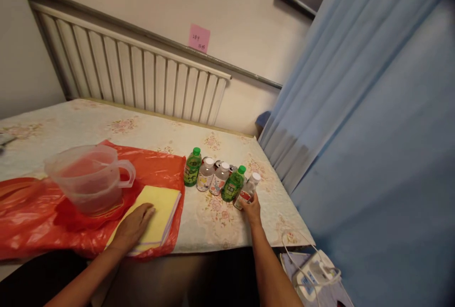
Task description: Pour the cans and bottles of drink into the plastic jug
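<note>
My right hand is wrapped round a clear bottle with a white cap and a red label, at the right end of a row. Beside it stand a green bottle, two white-capped bottles with printed labels, and another green bottle at the left end. Behind the row, the tops of several cans show in part. My left hand rests on a stack of folded yellow cloths, fingers lying loosely over the top one.
A translucent plastic jug stands on a red plastic sheet at the left. The bed has a flowered cover. A radiator runs along the wall, a blue curtain hangs at right, and a power strip lies below.
</note>
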The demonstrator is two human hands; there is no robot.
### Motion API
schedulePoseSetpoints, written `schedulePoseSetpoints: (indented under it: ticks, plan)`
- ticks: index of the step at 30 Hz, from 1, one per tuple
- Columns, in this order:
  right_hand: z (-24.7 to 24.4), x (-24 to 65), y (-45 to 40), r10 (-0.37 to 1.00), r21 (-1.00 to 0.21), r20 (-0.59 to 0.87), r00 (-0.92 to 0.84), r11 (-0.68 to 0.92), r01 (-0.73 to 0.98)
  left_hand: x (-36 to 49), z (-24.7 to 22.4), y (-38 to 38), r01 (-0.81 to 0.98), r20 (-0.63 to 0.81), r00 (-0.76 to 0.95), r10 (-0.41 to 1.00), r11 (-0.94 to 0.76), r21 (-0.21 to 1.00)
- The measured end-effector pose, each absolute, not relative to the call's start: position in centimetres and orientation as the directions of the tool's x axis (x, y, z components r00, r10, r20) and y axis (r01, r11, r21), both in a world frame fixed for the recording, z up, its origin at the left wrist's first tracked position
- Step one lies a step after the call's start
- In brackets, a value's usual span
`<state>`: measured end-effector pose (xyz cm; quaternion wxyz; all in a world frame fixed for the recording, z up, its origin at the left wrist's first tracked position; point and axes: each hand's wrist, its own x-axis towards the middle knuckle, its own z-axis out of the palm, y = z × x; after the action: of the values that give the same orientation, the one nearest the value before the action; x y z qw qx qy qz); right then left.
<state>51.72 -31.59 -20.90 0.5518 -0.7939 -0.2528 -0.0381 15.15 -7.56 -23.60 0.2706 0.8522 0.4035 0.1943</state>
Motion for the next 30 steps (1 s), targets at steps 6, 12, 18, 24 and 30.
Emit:
schedulePoseSetpoints:
  ticks: [6, 12, 18, 24, 30]
  plan:
    - [-19.7, 49.5, -32.5, 0.385, -0.903, 0.268, 0.883, -0.219, 0.369, 16.7, -20.5, -9.7, 0.531, 0.088, 0.640, 0.764, -0.521, 0.668]
    - [-19.0, 43.8, -33.9, 0.531, -0.928, 0.200, 0.824, -0.167, 0.333, 20.6, -13.9, -14.9, 0.272, 0.213, 0.786, 0.581, -0.633, 0.725]
    - [-17.5, 38.9, -33.2, 0.778, -0.931, 0.182, 0.601, -0.060, 0.359, 22.4, -7.8, -18.2, 0.012, 0.421, 0.831, 0.364, -0.768, 0.641]
    - [-16.2, 36.4, -32.0, 0.882, -0.882, 0.197, 0.428, -0.031, 0.470, 20.5, -4.7, -18.2, -0.039, 0.461, 0.875, 0.145, -0.930, 0.367]
    - [-15.0, 35.0, -31.1, 0.927, -0.839, 0.204, 0.313, 0.001, 0.544, 17.4, -3.7, -17.7, 0.106, 0.360, 0.904, 0.230, -0.937, 0.333]
